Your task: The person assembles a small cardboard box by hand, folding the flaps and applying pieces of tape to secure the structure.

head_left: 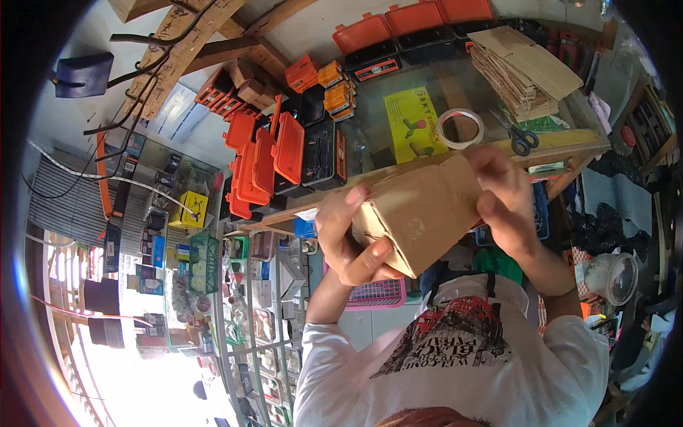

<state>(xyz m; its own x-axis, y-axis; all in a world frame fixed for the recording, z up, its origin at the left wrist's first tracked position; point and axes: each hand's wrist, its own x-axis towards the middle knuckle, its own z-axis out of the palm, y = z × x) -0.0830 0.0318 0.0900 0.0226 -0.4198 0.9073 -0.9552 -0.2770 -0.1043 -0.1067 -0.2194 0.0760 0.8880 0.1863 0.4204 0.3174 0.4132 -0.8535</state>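
Brown box (420,213) held up in open air just short of the counter edge (569,146), tape roll (461,128) and scissors (518,136) well beyond, left hand (348,242) clamped on its near corner, right hand (506,199) gripping the far end, forearms raised

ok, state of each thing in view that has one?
cardboard box: folded up, gripped by left hand and right hand
cardboard stack: flat, unfolded
tape roll: lying flat on glass counter
scissors: lying flat, blades look shut
near orange cases: lids raised
far orange cases: shut
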